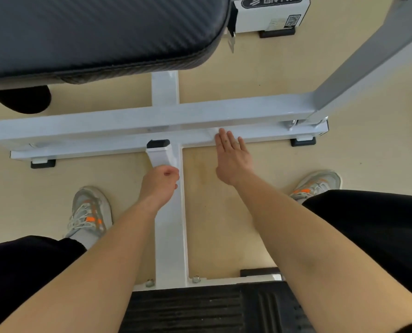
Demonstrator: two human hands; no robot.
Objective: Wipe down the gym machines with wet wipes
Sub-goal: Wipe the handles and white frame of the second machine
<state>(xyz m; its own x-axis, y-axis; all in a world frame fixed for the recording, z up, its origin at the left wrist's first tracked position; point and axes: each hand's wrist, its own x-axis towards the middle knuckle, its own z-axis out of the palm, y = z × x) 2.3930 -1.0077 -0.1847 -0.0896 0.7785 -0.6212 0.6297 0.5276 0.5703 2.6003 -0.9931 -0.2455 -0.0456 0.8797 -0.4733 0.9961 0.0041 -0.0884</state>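
- Machine frame (171, 236): glossy white square-section steel, running along the tan floor (224, 224) between my shoes and meeting two crossbars.
- Lower crossbar (272, 134): white, flat on the floor on black rubber feet (42, 163).
- Short post (160, 157): white, tilted, closed by a black cap (158, 143).
- Left hand (160, 182): fingers curled round the near end of the short post, grasping it.
- Right hand (231, 155): released, fingers straight, fingertips pressing the lower crossbar; whether a wipe lies beneath them I cannot tell.
- Pad (92, 32): black, woven-textured, overhanging the far side of the frame.
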